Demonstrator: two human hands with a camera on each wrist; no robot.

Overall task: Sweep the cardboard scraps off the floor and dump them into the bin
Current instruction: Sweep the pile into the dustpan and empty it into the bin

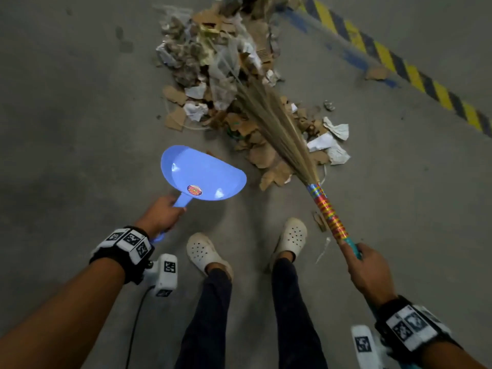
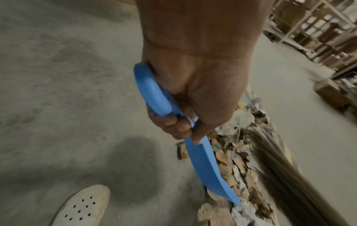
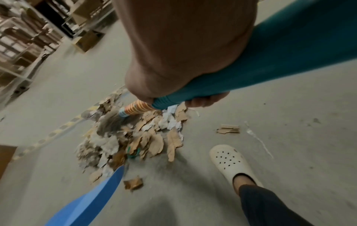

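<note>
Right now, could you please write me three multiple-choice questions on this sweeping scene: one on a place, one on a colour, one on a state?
1. Where do the broom bristles lie?
A. on the scrap pile
B. inside the dustpan
C. on a shoe

2. What colour is the dustpan?
A. red
B. blue
C. green

3. What state is the dustpan in?
A. full of scraps
B. lying upside down on the floor
C. empty, held by its handle

Answers:
1 A: in the head view the bristles stretch over the cardboard and paper.
2 B: all three views show blue plastic.
3 C: the left hand grips the handle and the pan's inside is bare, while the right hand holds the broom.
</note>
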